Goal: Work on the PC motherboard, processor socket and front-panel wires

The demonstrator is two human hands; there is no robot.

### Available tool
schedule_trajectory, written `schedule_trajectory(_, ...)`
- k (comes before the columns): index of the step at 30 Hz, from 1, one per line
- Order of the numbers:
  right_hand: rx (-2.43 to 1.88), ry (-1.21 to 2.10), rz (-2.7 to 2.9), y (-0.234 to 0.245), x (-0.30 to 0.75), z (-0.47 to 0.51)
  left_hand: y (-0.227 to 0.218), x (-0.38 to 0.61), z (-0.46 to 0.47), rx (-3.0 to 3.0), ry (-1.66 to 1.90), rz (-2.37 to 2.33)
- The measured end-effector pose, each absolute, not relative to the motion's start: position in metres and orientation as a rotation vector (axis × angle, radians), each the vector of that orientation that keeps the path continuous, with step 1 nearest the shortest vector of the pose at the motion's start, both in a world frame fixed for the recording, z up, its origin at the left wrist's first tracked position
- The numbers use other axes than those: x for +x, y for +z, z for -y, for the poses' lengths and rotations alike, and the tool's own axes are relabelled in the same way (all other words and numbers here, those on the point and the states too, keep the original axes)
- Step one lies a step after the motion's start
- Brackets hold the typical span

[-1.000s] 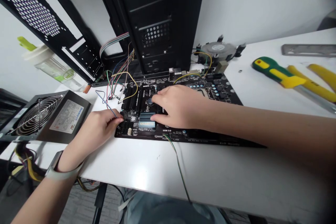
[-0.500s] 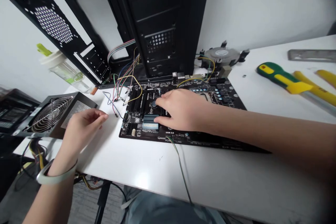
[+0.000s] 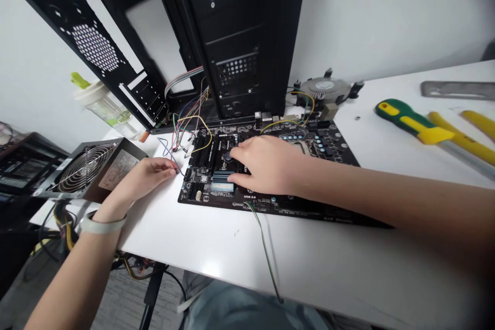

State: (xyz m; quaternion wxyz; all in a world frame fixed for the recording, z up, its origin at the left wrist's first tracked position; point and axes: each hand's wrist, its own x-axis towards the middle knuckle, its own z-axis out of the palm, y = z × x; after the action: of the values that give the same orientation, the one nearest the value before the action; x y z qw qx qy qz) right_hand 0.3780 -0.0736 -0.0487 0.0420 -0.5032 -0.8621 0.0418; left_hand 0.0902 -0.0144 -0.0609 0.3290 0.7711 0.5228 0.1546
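Note:
A black motherboard [image 3: 328, 147] lies flat on the white table [image 3: 309, 263]. My right hand [image 3: 266, 165] rests palm down on its left half, fingers spread and pressing on the board. My left hand [image 3: 145, 178] is just off the board's left edge, its fingertips pinched on the end of a thin blue wire [image 3: 170, 157]. That wire belongs to a bundle of coloured wires [image 3: 189, 113] running back to the black computer case [image 3: 240, 31]. A white band sits on my left wrist.
A power supply [image 3: 93, 167] with a round fan grille sits at the table's left edge. A CPU cooler fan [image 3: 323, 87] lies behind the board. Green-and-yellow and yellow screwdrivers [image 3: 417, 124] lie at right, with a metal plate [image 3: 456, 88] beyond. A lidded plastic cup [image 3: 102, 105] stands far left.
My left hand, which had let go and pulled back from the board half a second ago, has returned to its left edge and pinched the blue wire. The right hand stayed put.

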Motion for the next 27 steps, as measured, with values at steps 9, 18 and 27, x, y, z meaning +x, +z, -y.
schedule_trajectory(9, -1.515, 0.116, 2.659, -0.049, 0.378, 0.072, -0.051, 0.123, 0.010, 2.013, 0.615, -1.350)
schedule_trajectory(18, -1.502, 0.146, 2.630, -0.053, 0.379, 0.073, -0.062, 0.126, 0.009, 2.028, 0.634, -1.286)
schedule_trajectory(27, -1.549, 0.149, 2.635, -0.056, 0.377, 0.071, -0.066, 0.123, 0.010, 2.063, 0.631, -1.277)
